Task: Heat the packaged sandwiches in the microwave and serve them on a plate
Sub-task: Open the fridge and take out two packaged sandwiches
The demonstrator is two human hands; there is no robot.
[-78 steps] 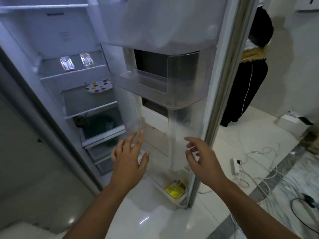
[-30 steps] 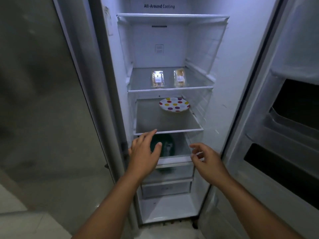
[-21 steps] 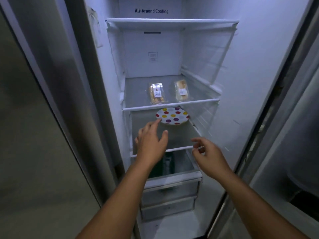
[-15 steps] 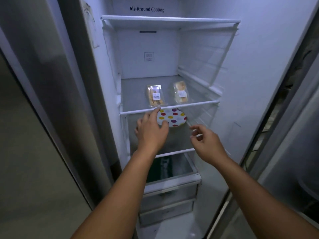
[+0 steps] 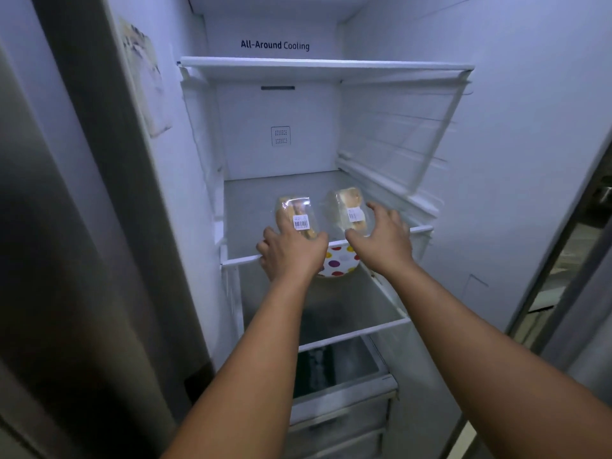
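Two wrapped sandwiches [image 5: 295,216] [image 5: 349,209] lie side by side on shelf [image 5: 245,207].

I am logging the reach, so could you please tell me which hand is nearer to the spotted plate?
Left. The left hand is at the upper shelf's edge, overlapping the spotted plate in view; the right hand is above and right of it.

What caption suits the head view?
Both hands reach for two packaged sandwiches on a fridge shelf above a dotted plate.

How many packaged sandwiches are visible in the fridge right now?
2. Both lie side by side on the glass shelf above the dotted plate: the left sandwich pack at the left hand, the right sandwich pack at the right hand. None seems hidden.
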